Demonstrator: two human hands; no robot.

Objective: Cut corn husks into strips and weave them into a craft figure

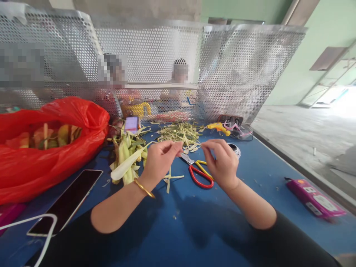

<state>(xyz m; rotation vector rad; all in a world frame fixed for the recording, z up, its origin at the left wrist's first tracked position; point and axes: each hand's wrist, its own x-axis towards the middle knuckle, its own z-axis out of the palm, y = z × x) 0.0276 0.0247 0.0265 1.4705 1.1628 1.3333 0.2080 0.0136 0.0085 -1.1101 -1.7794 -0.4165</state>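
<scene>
L hand (162,158) & R hand (223,163) are apart, fingertips pinched; can't tell on what. Pale, smooth husk (128,165), long & flat (w/ a thin end), is just left of L hand. Dry, stringy scraps (179,131) lie past both; metal scissors (190,160) sit between.

Left hand (160,159) and right hand (222,161) with pinched fingers (176,147), scissors (201,183) on blue table (256,167), shredded strips (178,130) beyond, red bag (55,167)

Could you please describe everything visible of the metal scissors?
The silvery metal scissors, with one glossy red handle and one yellow handle, lie on the blue tabletop, blades pointing away and leftward. The handles are spread apart; the bare right hand hides part of the yellow one. The blade tips are unclear.
</scene>
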